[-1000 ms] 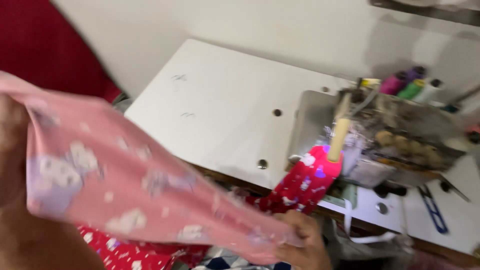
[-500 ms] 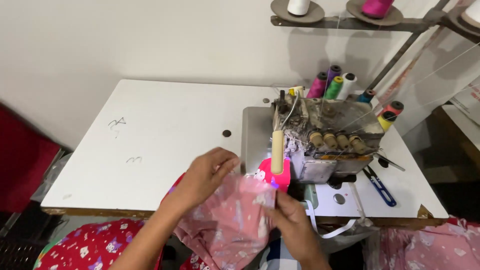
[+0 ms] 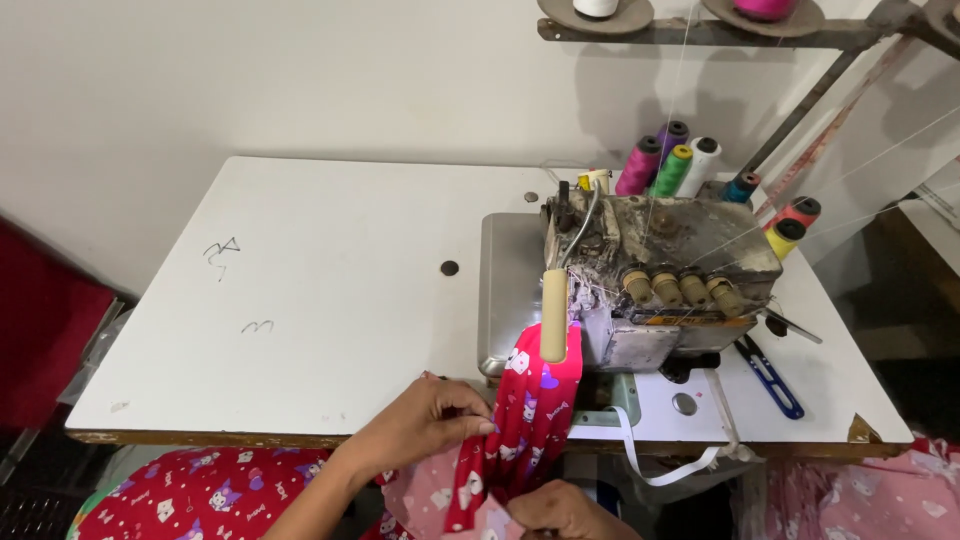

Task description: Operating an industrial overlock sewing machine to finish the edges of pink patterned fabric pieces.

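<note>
Left hand (image 3: pixel 425 425): fingers pinched on the edge of the red printed fabric (image 3: pixel 530 400), at the desk (image 3: pixel 300 300) front.
Right hand (image 3: pixel 565 510): low in frame, fingers closed on the pink fabric (image 3: pixel 435 495) beneath.
Fabric position: red strip running up under the overlock machine (image 3: pixel 650 280), beside the cream lever (image 3: pixel 553 315).
Risk: layers likely to slip apart and seam crooked if the pinch loosens.
Risk: left fingertips close to the feed; could get caught.
</note>
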